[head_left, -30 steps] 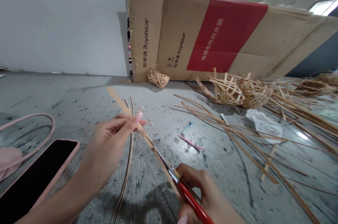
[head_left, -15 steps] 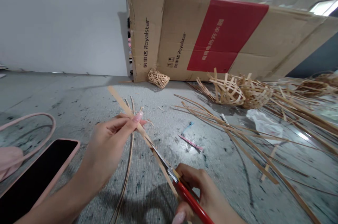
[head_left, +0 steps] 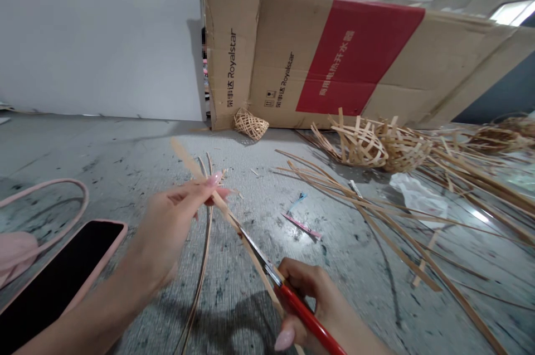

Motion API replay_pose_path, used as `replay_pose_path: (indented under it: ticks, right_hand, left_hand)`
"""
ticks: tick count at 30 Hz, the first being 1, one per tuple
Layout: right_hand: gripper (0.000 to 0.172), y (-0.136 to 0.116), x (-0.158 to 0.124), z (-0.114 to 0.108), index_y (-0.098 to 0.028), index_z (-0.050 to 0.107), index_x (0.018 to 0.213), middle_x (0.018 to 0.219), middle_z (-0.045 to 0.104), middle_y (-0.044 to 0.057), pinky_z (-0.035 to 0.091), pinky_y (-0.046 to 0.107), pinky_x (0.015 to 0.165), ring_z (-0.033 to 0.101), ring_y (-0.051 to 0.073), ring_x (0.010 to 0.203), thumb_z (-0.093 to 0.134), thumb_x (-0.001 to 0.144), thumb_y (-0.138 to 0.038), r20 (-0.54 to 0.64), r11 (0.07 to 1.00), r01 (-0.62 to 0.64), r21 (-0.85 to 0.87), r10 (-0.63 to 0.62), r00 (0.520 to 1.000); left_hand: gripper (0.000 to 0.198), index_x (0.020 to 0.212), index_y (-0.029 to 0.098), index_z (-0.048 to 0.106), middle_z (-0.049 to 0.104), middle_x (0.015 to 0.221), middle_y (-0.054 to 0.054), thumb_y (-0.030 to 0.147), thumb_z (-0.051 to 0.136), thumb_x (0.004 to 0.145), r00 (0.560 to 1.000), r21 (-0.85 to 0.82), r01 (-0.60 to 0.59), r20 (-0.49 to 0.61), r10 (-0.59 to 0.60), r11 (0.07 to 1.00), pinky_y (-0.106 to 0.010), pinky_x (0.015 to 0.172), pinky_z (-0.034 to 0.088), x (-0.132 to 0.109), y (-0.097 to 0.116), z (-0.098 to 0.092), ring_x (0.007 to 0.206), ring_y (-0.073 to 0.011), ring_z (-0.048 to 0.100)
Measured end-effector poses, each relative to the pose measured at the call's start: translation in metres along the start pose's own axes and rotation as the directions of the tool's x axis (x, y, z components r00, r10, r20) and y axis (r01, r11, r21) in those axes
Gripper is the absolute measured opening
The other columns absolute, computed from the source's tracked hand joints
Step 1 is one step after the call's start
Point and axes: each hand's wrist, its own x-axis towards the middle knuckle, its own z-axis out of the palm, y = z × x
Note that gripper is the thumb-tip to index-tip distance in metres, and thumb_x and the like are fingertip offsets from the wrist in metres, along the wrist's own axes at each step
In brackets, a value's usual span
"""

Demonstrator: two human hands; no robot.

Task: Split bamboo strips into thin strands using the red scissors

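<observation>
Speckled grey concrete floor (head_left: pixel 125 143), white wall (head_left: pixel 96 32) behind, flattened cardboard box (head_left: pixel 292 54) leaning at the back.
Left hand (head_left: pixel 167 227) pinches a bamboo strip (head_left: pixel 188 163) above the floor; right hand (head_left: pixel 321 299) is closed on red scissors (head_left: pixel 292 302), blades along the strip. Phone (head_left: pixel 54 282) lies left; woven baskets (head_left: pixel 371 143) and loose strips (head_left: pixel 401 215) lie right.

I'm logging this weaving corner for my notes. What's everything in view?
bamboo strip: one, tan, centre, above the floor
scissors: one, red handles, blades along the strip
phone: one, black, pink case, lower left
bag: one, pink, left edge
cardboard box: one, brown and red, back
woven baskets: at least three, tan, before the box
loose strips: many, tan, right floor
plastic scrap: one, white, among loose strips
left hand: one, pinching the bamboo strip
right hand: one, holding the scissors
</observation>
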Motion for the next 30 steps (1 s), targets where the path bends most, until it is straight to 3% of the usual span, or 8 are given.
replay_pose_path:
  ticks: [3,7,14,17,23,30]
  right_hand:
    - [0.067,-0.006,-0.003,-0.001,-0.023,0.04,0.064,0.058,0.032,-0.009,0.019,0.025,0.048,0.028,0.012,0.056,0.07,0.055,-0.082,0.026,1.0,0.027,-0.002,-0.027,0.999]
    - [0.067,-0.015,-0.008,-0.006,-0.023,0.04,0.072,0.066,0.032,-0.006,0.022,0.027,0.051,0.03,0.014,0.06,0.054,0.065,-0.088,0.058,0.999,0.047,-0.025,-0.045,0.997]
    - [0.071,-0.035,-0.008,-0.017,-0.021,0.049,0.086,0.077,0.045,-0.002,0.032,0.028,0.057,0.041,0.018,0.068,0.044,0.069,-0.09,0.209,0.984,0.023,-0.175,0.014,0.978]
    - [0.07,-0.037,-0.006,-0.015,-0.021,0.049,0.086,0.077,0.046,-0.002,0.032,0.028,0.056,0.041,0.017,0.067,0.046,0.069,-0.089,0.201,0.984,0.03,-0.174,0.005,0.98]
    - [0.065,-0.024,0.0,-0.002,-0.023,0.042,0.074,0.064,0.033,-0.007,0.023,0.025,0.048,0.03,0.014,0.059,0.048,0.071,-0.087,0.121,0.977,0.12,-0.173,-0.1,0.988]
    - [0.065,-0.016,0.004,0.001,-0.022,0.041,0.069,0.062,0.033,-0.008,0.021,0.025,0.047,0.029,0.012,0.057,0.06,0.065,-0.085,0.07,0.989,0.122,-0.087,-0.117,0.991]
  left_hand:
    - [0.016,0.068,0.028,0.077,0.079,0.085,-0.003,0.042,0.072,0.075,0.999,-0.047,-0.016,-0.043,0.014,0.999,-0.036,0.085,0.042,0.005,0.002,-0.004,0.1,-0.0247,0.063]
    - [0.012,0.066,0.029,0.077,0.078,0.082,-0.001,0.037,0.073,0.074,1.0,-0.064,0.002,-0.002,-0.002,0.998,-0.036,0.081,0.037,0.006,0.003,-0.007,0.1,-0.0242,0.062]
    - [0.014,0.066,0.028,0.077,0.078,0.081,-0.001,0.039,0.073,0.073,0.999,-0.09,0.031,0.026,-0.029,0.995,-0.037,0.081,0.035,0.0,0.004,-0.004,0.099,-0.0248,0.062]
    - [0.014,0.066,0.028,0.076,0.079,0.083,-0.002,0.04,0.074,0.072,1.0,-0.097,0.022,0.013,-0.021,0.995,-0.036,0.077,0.036,-0.001,0.003,-0.005,0.101,-0.0257,0.062]
    - [0.012,0.068,0.029,0.076,0.078,0.084,-0.002,0.039,0.072,0.074,1.0,-0.079,0.007,0.0,-0.007,0.997,-0.035,0.077,0.04,0.0,0.002,-0.005,0.102,-0.0259,0.063]
    - [0.016,0.066,0.028,0.076,0.078,0.081,-0.002,0.043,0.074,0.072,1.0,-0.031,0.002,-0.008,-0.002,1.0,-0.034,0.07,0.038,0.003,0.0,-0.005,0.096,-0.0246,0.063]
